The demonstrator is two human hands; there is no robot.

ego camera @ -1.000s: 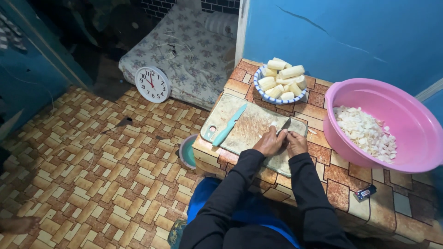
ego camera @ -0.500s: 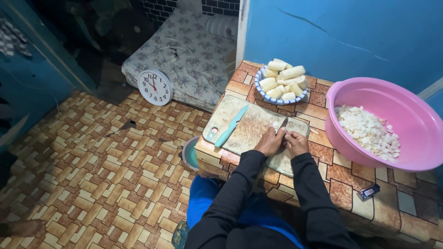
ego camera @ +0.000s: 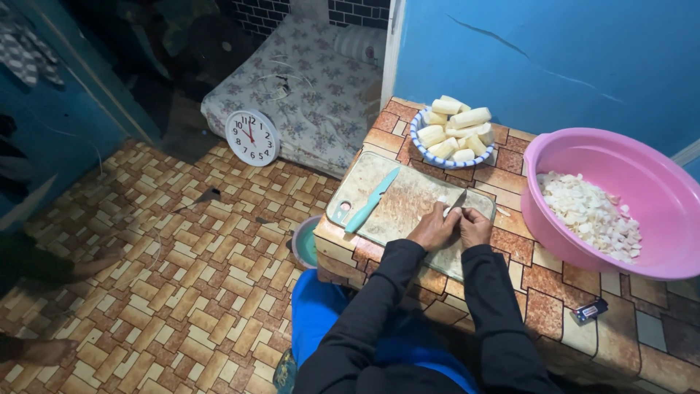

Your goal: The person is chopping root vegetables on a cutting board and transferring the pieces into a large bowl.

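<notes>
Hands, left hand (ego camera: 434, 228) and right hand (ego camera: 475, 225), meet on cutting board (ego camera: 397, 208).

The cutting board (ego camera: 408, 208) has a dull, scuffed plastic-looking face, and the spare knife (ego camera: 372, 200) lying on it has a smooth matt teal finish on both handle and blade, while the knife (ego camera: 456, 201) at the right hand (ego camera: 475, 226) shows a dark, dull blade. The worktop (ego camera: 543, 281) and the floor (ego camera: 182, 292) carry a printed tile-pattern covering with a slight sheen. The basin (ego camera: 583, 255) is smooth, glossy pink plastic, the peeled pieces in the bowl (ego camera: 419, 138) look pale and matt, and the mattress (ego camera: 306, 87) is covered in soft flowered cloth.
</notes>
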